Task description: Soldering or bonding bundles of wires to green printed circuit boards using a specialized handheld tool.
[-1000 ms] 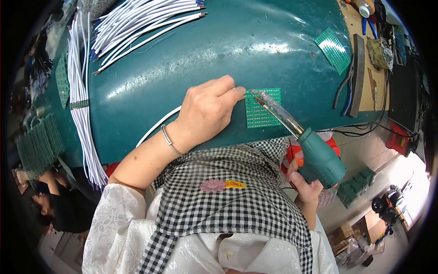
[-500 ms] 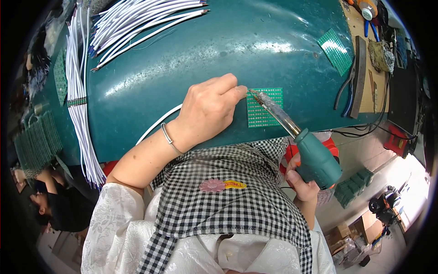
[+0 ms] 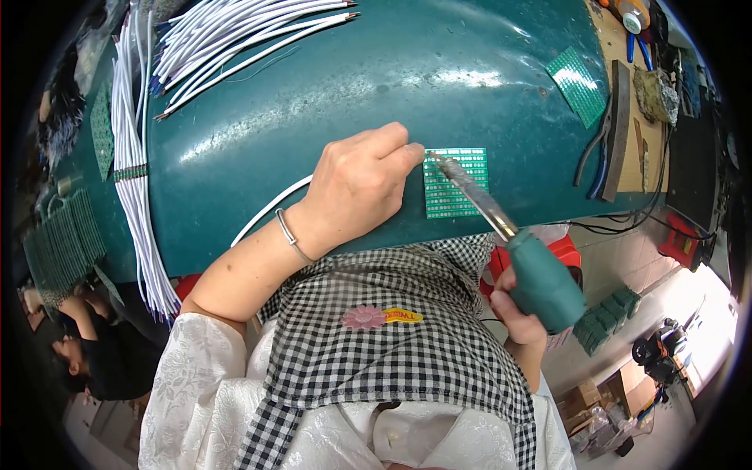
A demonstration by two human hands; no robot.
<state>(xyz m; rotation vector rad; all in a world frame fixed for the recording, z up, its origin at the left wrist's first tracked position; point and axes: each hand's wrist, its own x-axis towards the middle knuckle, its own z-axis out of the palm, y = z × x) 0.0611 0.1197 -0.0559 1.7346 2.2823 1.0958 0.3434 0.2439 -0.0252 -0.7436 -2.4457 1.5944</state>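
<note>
My left hand (image 3: 362, 184) is closed around a white cable (image 3: 270, 209), with its fingertips pinched at the far left corner of a green circuit board panel (image 3: 457, 202). The cable's tail runs out from under the wrist toward the table edge. In my right hand (image 3: 517, 317) is a soldering iron (image 3: 548, 282), gripped by its thick green handle. Its darkened tip slants up across the board and meets that same corner, close beside the left fingertips. The cable's front end is too small to make out there. Regular rows of silvery pads cover the board.
Loose white cables (image 3: 251, 35) lie at the far left, beside a tied bundle of cables (image 3: 139, 204). Another green board (image 3: 578, 88) rests at the right, near a cutting tool (image 3: 599, 153) and a dark bar (image 3: 617, 129). Board stacks (image 3: 66, 239) and a co-worker (image 3: 102, 345) are at left.
The iron's handle has dipped slightly toward me, while its tip stays at the board's corner. My left hand has hardly moved.
</note>
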